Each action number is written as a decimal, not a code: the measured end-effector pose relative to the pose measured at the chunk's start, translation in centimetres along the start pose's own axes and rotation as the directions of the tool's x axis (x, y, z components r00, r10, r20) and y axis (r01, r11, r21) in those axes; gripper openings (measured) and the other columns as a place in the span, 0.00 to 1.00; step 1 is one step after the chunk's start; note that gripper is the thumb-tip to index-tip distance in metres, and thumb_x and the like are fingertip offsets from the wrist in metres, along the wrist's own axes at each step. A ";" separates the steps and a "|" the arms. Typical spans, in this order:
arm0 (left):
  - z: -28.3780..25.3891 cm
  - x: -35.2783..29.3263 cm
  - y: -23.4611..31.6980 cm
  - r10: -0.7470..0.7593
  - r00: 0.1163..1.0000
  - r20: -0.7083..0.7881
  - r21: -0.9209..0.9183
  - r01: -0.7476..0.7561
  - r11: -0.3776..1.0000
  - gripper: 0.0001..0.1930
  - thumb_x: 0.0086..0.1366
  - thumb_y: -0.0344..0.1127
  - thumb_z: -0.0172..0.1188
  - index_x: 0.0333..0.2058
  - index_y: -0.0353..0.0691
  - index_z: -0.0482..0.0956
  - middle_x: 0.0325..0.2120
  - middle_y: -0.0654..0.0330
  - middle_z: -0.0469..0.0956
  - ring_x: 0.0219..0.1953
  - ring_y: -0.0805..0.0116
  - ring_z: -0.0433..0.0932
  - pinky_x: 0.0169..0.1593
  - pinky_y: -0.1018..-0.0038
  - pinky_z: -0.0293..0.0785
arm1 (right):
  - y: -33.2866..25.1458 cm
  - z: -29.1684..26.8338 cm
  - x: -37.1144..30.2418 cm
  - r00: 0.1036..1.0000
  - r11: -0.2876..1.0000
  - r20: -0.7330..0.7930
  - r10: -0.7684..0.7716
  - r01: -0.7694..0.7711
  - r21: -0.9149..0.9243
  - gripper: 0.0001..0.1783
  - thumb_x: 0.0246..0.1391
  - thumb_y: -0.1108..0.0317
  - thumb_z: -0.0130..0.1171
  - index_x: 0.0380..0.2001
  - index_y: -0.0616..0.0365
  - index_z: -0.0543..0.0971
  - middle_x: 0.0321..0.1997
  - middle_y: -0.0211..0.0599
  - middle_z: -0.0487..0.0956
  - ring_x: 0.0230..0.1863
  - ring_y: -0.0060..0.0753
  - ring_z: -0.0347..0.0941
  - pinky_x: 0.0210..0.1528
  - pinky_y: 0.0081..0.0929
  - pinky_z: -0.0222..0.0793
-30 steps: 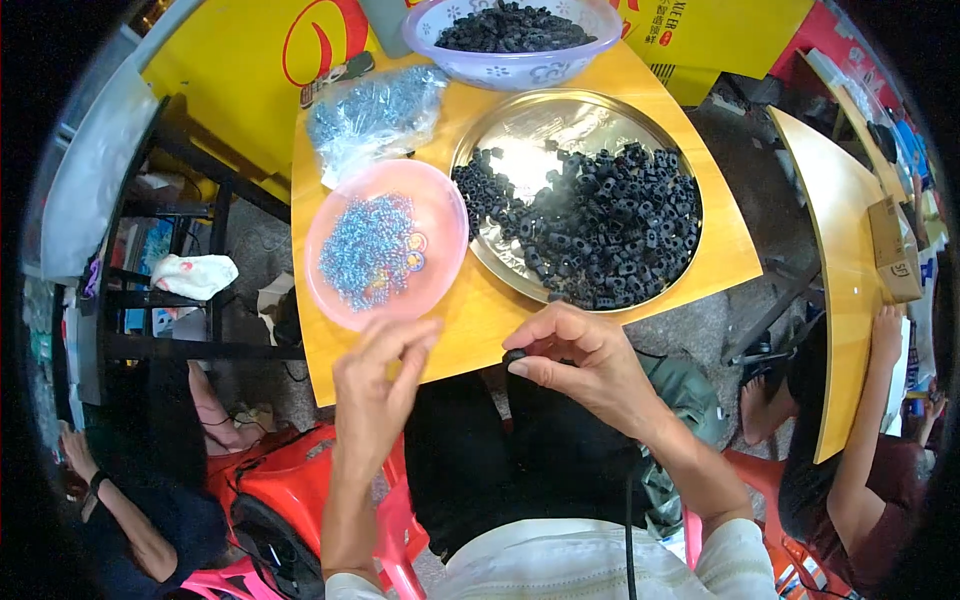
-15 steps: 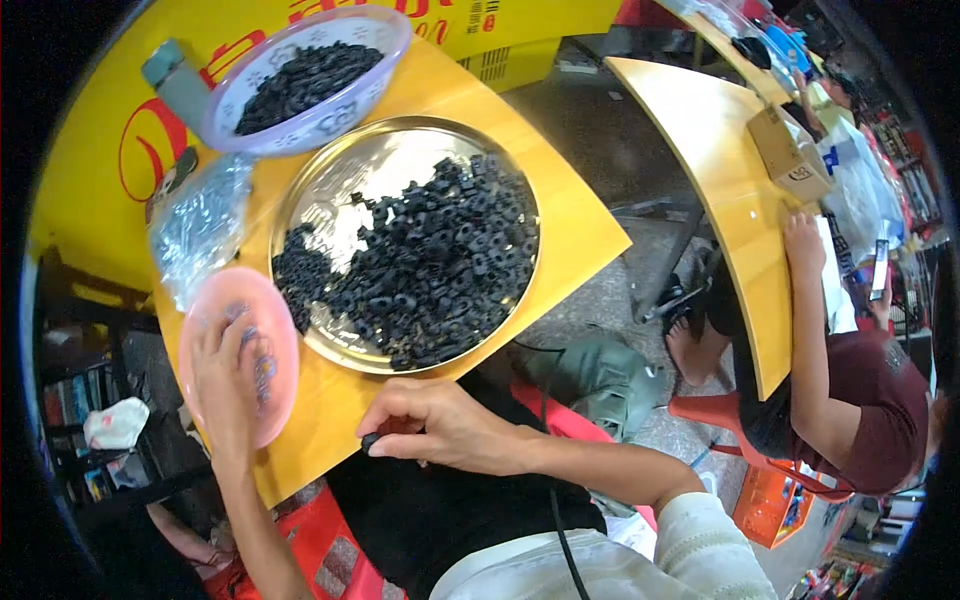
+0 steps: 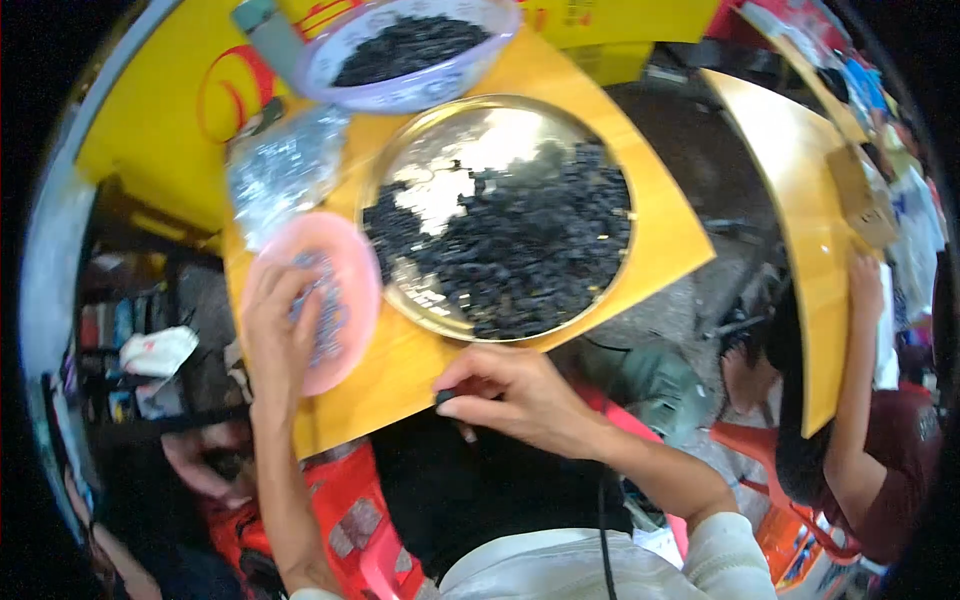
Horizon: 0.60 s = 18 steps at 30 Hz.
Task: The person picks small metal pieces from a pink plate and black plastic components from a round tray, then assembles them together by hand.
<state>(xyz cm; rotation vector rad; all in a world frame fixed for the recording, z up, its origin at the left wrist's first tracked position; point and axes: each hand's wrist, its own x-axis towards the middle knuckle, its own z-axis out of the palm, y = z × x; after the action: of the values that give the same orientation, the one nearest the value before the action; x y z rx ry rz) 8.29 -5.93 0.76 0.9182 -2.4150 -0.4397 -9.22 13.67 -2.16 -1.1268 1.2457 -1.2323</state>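
Note:
My left hand (image 3: 278, 322) reaches into the pink oval bowl (image 3: 362, 325), its fingers bent but apart over several small shiny bluish-grey pieces (image 3: 328, 335). Motion smears its fingertips, and nothing shows between them. Just off the table's front edge, my right hand (image 3: 510, 395) pinches a small black part (image 3: 443, 397) between thumb and forefinger. Beyond that hand lies a round gold-coloured metal tray (image 3: 428, 320). A heap of small black parts (image 3: 540, 250) spreads over it, with a smaller cluster at its left side.
A lilac-rimmed basin (image 3: 400, 95) of black parts stands at the back, beside a grey-green bottle (image 3: 270, 40). A clear plastic bag (image 3: 285, 170) lies behind the pink bowl. At right, a person (image 3: 870, 470) sits by another wooden table (image 3: 790, 200).
The whole view has shifted, so the table and both hands appear further right and higher. My left hand's fingers have shifted within the bowl. My right hand still pinches the black part.

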 end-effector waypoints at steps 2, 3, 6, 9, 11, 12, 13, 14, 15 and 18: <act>-0.8 -0.2 0.2 -0.072 0.997 -0.030 -0.031 0.072 0.997 0.06 0.55 0.24 0.58 0.33 0.34 0.78 0.31 0.56 0.76 0.30 0.66 0.75 0.35 0.75 0.70 | -0.1 0.5 -0.1 0.999 0.995 -0.025 0.023 -0.020 0.095 0.09 0.52 0.71 0.60 0.35 0.63 0.75 0.29 0.29 0.73 0.28 0.16 0.70 0.27 0.16 0.68; -1.1 -0.5 0.3 -0.100 0.993 -0.059 -0.072 0.095 0.993 0.06 0.55 0.25 0.58 0.33 0.34 0.78 0.30 0.58 0.76 0.28 0.69 0.74 0.33 0.77 0.70 | 0.0 0.7 -0.2 1.000 0.997 -0.028 0.001 0.001 0.075 0.08 0.52 0.71 0.60 0.35 0.63 0.75 0.28 0.28 0.73 0.27 0.15 0.69 0.26 0.16 0.67; -1.6 -1.4 -1.2 -0.197 0.975 -0.102 -0.224 0.170 0.960 0.08 0.58 0.27 0.59 0.37 0.36 0.80 0.30 0.61 0.77 0.29 0.75 0.74 0.34 0.80 0.70 | -0.6 0.6 -0.4 0.991 0.986 0.035 0.133 -0.135 0.093 0.10 0.52 0.71 0.61 0.38 0.62 0.76 0.33 0.27 0.75 0.33 0.14 0.72 0.34 0.13 0.69; -2.2 -1.8 -1.3 -0.294 0.953 -0.077 -0.399 0.241 0.885 0.10 0.61 0.29 0.58 0.40 0.35 0.80 0.32 0.63 0.77 0.33 0.78 0.73 0.37 0.82 0.69 | -0.7 0.8 -0.5 0.989 0.986 0.039 0.141 -0.144 0.087 0.10 0.52 0.71 0.61 0.38 0.62 0.77 0.32 0.27 0.76 0.33 0.13 0.71 0.34 0.13 0.69; -2.7 -2.0 -1.4 -0.335 0.942 -0.028 -0.513 0.274 0.814 0.11 0.63 0.29 0.56 0.44 0.33 0.78 0.34 0.63 0.77 0.36 0.79 0.73 0.39 0.83 0.68 | -0.5 0.8 -0.5 0.990 0.987 0.028 0.135 -0.137 0.079 0.10 0.52 0.70 0.61 0.38 0.62 0.77 0.32 0.27 0.76 0.33 0.13 0.71 0.35 0.14 0.69; -3.0 -2.0 -1.5 -0.335 0.942 -0.032 -0.507 0.274 0.817 0.11 0.63 0.29 0.56 0.44 0.33 0.78 0.34 0.63 0.77 0.36 0.79 0.73 0.39 0.83 0.68 | -0.5 0.9 -0.5 0.992 0.991 0.021 0.123 -0.124 0.056 0.11 0.52 0.70 0.62 0.38 0.62 0.77 0.32 0.27 0.76 0.33 0.14 0.71 0.35 0.14 0.69; -3.2 -2.0 -1.6 -0.346 0.938 -0.024 -0.554 0.276 0.786 0.11 0.63 0.30 0.56 0.43 0.33 0.78 0.35 0.63 0.78 0.36 0.79 0.73 0.39 0.83 0.68 | -0.4 1.0 -0.5 0.993 0.991 0.025 0.119 -0.120 0.060 0.11 0.52 0.70 0.62 0.38 0.62 0.77 0.32 0.27 0.76 0.33 0.14 0.71 0.35 0.14 0.69; -3.5 -2.0 -1.6 -0.357 0.934 -0.015 -0.599 0.277 0.751 0.11 0.63 0.30 0.56 0.43 0.33 0.78 0.36 0.62 0.78 0.35 0.79 0.73 0.38 0.83 0.68 | -0.2 1.1 -0.5 0.996 0.994 0.025 0.083 -0.084 0.065 0.10 0.53 0.71 0.60 0.37 0.63 0.76 0.29 0.27 0.75 0.29 0.13 0.71 0.30 0.15 0.68; -3.6 -2.0 -1.5 -0.356 0.934 -0.014 -0.597 0.278 0.752 0.11 0.63 0.30 0.56 0.43 0.33 0.78 0.36 0.62 0.78 0.35 0.79 0.73 0.38 0.83 0.68 | 0.0 1.1 -0.5 0.999 0.996 0.021 0.050 -0.051 0.069 0.10 0.54 0.71 0.59 0.37 0.64 0.74 0.26 0.28 0.74 0.25 0.13 0.70 0.24 0.15 0.68; -4.1 -1.8 -0.8 -0.356 0.933 -0.044 -0.653 0.243 0.718 0.10 0.62 0.29 0.57 0.42 0.34 0.78 0.39 0.61 0.77 0.37 0.78 0.73 0.39 0.82 0.69 | 0.3 1.0 -0.5 1.000 1.000 0.008 0.001 -0.001 -0.027 0.10 0.54 0.72 0.58 0.37 0.66 0.74 0.26 0.28 0.74 0.24 0.14 0.70 0.23 0.16 0.68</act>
<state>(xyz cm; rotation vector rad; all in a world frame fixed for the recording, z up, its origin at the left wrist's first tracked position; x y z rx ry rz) 12.21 -5.74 3.11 0.9696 -1.7462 -1.1758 -8.16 14.09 -2.36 -1.1496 1.2596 -1.2125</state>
